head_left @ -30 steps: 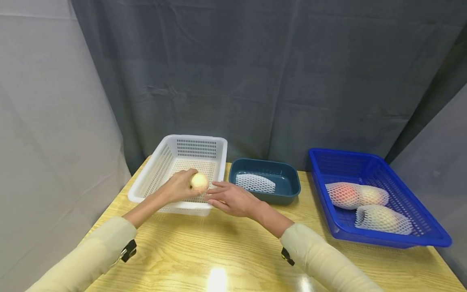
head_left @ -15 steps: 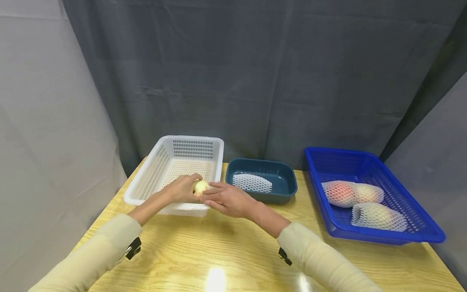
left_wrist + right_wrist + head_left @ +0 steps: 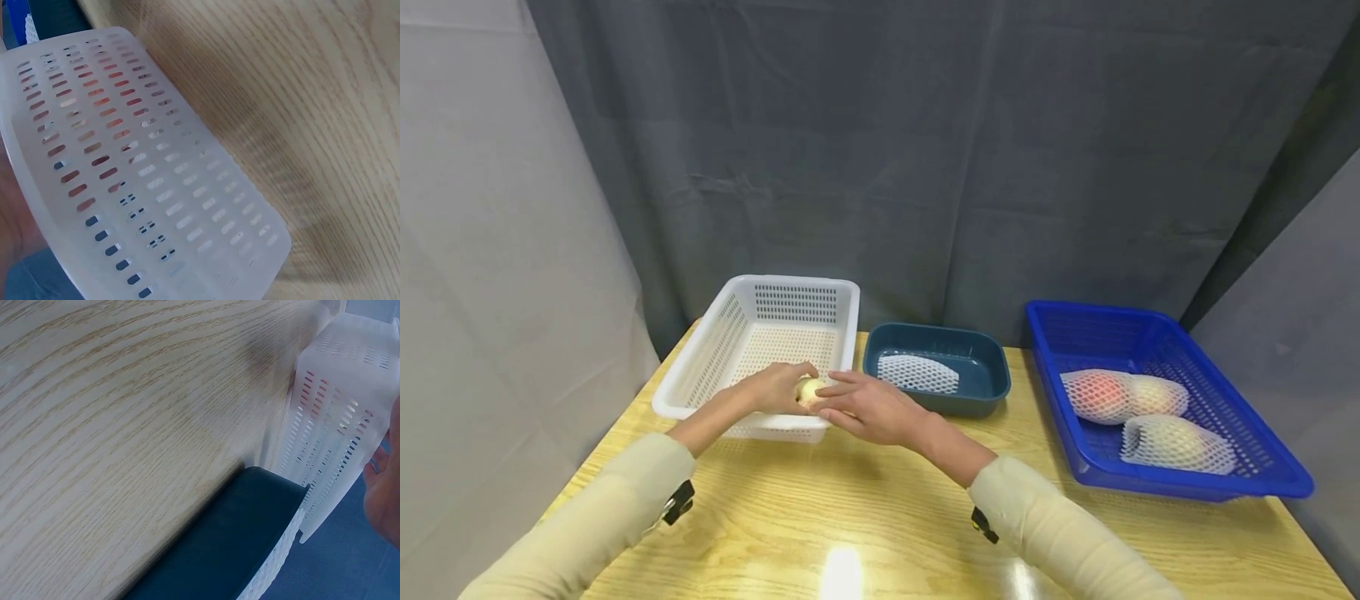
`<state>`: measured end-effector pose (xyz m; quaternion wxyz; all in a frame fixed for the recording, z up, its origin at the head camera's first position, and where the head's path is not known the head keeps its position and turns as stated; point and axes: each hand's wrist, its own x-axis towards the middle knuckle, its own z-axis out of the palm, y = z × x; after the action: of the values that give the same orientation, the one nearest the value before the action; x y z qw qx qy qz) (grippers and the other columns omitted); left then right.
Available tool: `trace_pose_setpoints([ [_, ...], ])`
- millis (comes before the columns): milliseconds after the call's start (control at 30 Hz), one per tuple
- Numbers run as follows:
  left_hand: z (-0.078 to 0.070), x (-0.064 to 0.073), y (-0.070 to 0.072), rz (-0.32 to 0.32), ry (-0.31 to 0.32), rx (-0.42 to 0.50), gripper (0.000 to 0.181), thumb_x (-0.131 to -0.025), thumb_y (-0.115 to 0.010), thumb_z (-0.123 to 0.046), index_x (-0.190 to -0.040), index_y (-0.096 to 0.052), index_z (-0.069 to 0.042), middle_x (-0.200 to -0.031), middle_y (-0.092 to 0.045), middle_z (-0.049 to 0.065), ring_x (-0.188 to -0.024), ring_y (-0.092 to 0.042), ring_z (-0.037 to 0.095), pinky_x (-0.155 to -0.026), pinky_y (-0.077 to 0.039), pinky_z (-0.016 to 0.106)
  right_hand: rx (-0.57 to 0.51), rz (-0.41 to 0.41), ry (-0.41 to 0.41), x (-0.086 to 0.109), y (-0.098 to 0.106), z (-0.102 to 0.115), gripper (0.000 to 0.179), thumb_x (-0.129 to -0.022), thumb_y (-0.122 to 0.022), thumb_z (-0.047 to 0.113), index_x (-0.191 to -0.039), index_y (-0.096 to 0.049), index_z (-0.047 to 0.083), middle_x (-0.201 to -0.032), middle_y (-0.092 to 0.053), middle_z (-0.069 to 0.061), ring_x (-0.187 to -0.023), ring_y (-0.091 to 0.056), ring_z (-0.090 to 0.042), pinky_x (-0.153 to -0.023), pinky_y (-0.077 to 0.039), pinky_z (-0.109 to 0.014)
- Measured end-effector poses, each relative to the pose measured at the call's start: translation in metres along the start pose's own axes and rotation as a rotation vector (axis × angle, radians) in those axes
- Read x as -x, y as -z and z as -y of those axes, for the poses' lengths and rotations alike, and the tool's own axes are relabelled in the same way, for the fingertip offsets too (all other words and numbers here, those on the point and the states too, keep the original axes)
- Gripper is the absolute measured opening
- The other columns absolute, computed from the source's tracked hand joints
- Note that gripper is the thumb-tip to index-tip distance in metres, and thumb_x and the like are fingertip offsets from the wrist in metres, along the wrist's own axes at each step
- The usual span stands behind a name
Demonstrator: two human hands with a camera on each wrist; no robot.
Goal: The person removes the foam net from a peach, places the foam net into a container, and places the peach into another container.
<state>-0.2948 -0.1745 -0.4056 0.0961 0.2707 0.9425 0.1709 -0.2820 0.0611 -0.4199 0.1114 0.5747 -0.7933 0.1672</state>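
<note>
My left hand [image 3: 773, 389] grips a pale yellow round fruit [image 3: 806, 390] over the front part of the white slotted basket [image 3: 855, 304]. My right hand [image 3: 872, 408] comes in from the other side, its fingers fairly straight and its fingertips at the fruit, partly covering it. In the left wrist view, the basket wall [image 3: 169, 169] hides most of the hand; reddish and pale shapes show through its slots, too unclear to name. At the right edge of the right wrist view, part of my right hand [image 3: 384, 500] appears beside the basket.
A dark teal tray [image 3: 985, 406] holds white foam netting [image 3: 917, 373], right of the white basket. Further right, a blue basket [image 3: 1105, 315] holds foam-netted fruit, including a reddish one [image 3: 1096, 396] and a pale one [image 3: 1180, 444]. All stand on a wooden table [image 3: 775, 517].
Over the last second, the left hand has turned the fruit slightly and brought it closer to the right hand, whose fingertips now overlap it. The camera view has shifted a little.
</note>
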Motion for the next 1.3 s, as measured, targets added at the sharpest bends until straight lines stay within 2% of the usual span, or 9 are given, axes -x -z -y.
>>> trace_pose_setpoints([
  [200, -0.002, 0.004, 0.005, 0.068, 0.018, 0.036, 0.058, -0.086, -0.080, -0.025, -0.133, -0.056, 0.000, -0.107, -0.065, 0.010, -0.089, -0.057, 0.021, -0.074, -0.048, 0.033, 0.009, 0.019, -0.027, 0.000, 0.000, 0.000, 0.031, -0.106, -0.051, 0.027, -0.127, -0.071, 0.015, -0.132, -0.064, -0.005, -0.138, -0.043, -0.028, -0.114, -0.031, -0.045],
  [400, 0.000, 0.007, 0.007, 0.108, 0.044, 0.059, 0.057, -0.088, -0.077, -0.027, -0.134, -0.055, -0.001, -0.127, -0.061, 0.019, -0.114, -0.058, 0.034, -0.093, -0.049, 0.047, 0.016, 0.022, -0.035, -0.001, -0.001, 0.001, 0.030, -0.105, -0.052, 0.027, -0.126, -0.071, 0.016, -0.132, -0.064, -0.003, -0.138, -0.044, -0.027, -0.114, -0.031, -0.043],
  [500, 0.002, 0.008, 0.007, 0.113, 0.035, 0.072, 0.053, -0.088, -0.077, -0.025, -0.132, -0.056, -0.001, -0.128, -0.061, 0.021, -0.117, -0.057, 0.038, -0.095, -0.048, 0.050, 0.016, 0.026, -0.038, -0.001, -0.001, 0.001, 0.031, -0.106, -0.052, 0.027, -0.126, -0.072, 0.016, -0.132, -0.064, -0.003, -0.138, -0.043, -0.026, -0.115, -0.031, -0.043],
  [700, 0.006, 0.009, 0.007, 0.126, 0.034, 0.116, 0.046, -0.089, -0.075, -0.024, -0.129, -0.059, -0.005, -0.126, -0.062, 0.021, -0.117, -0.057, 0.041, -0.097, -0.047, 0.053, 0.007, 0.029, -0.037, -0.001, 0.001, 0.002, 0.031, -0.106, -0.052, 0.027, -0.126, -0.071, 0.015, -0.132, -0.064, -0.004, -0.138, -0.043, -0.026, -0.115, -0.030, -0.043],
  [1000, 0.007, 0.012, 0.009, 0.139, 0.071, 0.150, 0.053, -0.091, -0.070, -0.034, -0.134, -0.056, -0.006, -0.133, -0.058, 0.021, -0.123, -0.053, 0.040, -0.100, -0.044, 0.054, 0.006, 0.042, -0.029, -0.002, 0.002, 0.003, 0.031, -0.106, -0.051, 0.027, -0.126, -0.071, 0.014, -0.132, -0.064, -0.005, -0.138, -0.043, -0.027, -0.115, -0.030, -0.043],
  [1133, 0.009, 0.012, 0.008, 0.136, 0.095, 0.162, 0.056, -0.096, -0.064, -0.040, -0.138, -0.053, -0.005, -0.135, -0.057, 0.022, -0.125, -0.052, 0.040, -0.099, -0.045, 0.054, 0.005, 0.037, -0.023, -0.002, 0.002, 0.003, 0.031, -0.106, -0.052, 0.026, -0.127, -0.071, 0.012, -0.131, -0.064, -0.005, -0.138, -0.043, -0.028, -0.115, -0.030, -0.040],
  [1300, 0.008, 0.012, 0.011, 0.111, 0.073, 0.164, 0.054, -0.102, -0.054, -0.040, -0.138, -0.051, 0.000, -0.129, -0.059, 0.024, -0.117, -0.057, 0.040, -0.093, -0.050, 0.052, 0.008, 0.056, -0.034, -0.003, 0.005, 0.003, 0.032, -0.106, -0.052, 0.026, -0.127, -0.070, 0.010, -0.132, -0.063, -0.006, -0.139, -0.042, -0.030, -0.116, -0.028, -0.041],
])
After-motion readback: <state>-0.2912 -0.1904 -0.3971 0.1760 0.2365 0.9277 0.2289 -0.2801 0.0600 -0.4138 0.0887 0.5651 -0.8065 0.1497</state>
